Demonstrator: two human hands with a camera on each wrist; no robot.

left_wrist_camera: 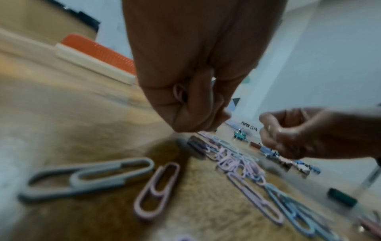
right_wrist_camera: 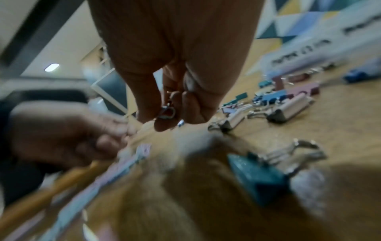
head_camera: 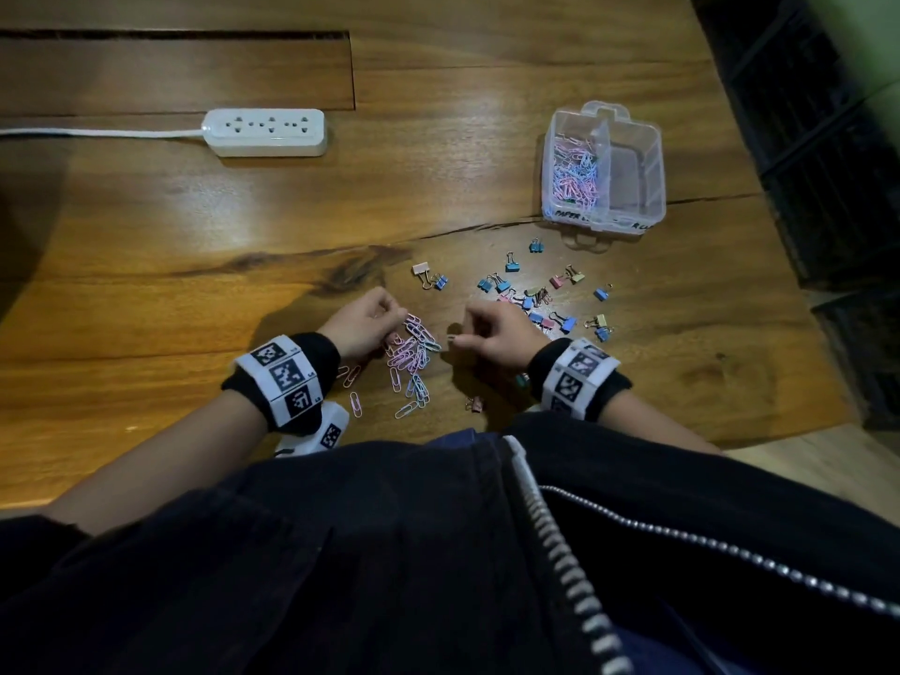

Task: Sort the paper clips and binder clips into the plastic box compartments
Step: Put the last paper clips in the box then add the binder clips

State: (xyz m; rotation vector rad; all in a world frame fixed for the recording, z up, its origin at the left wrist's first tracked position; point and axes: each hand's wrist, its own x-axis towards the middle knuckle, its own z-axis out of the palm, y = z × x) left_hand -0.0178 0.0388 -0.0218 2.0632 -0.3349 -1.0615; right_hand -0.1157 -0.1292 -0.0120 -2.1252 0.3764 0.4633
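Observation:
A heap of pink and blue paper clips (head_camera: pixel 410 363) lies on the wooden table between my hands. My left hand (head_camera: pixel 395 315) is curled over the heap's top and pinches paper clips; a pink one shows inside the fist (left_wrist_camera: pixel 177 93). Just right of the heap, my right hand (head_camera: pixel 460 339) grips a small binder clip (right_wrist_camera: pixel 167 112) in its curled fingers. Coloured binder clips (head_camera: pixel 538 297) lie scattered beyond the right hand. The clear plastic box (head_camera: pixel 655 138) stands far right; its left compartment holds paper clips (head_camera: pixel 574 175), and its right compartment looks bare.
A white power strip (head_camera: pixel 265 131) with its cord lies at the back left. One teal binder clip (right_wrist_camera: pixel 257 177) and a pink one (head_camera: pixel 475 404) sit close to my right wrist. The table's edge (head_camera: pixel 798 285) runs down the right side.

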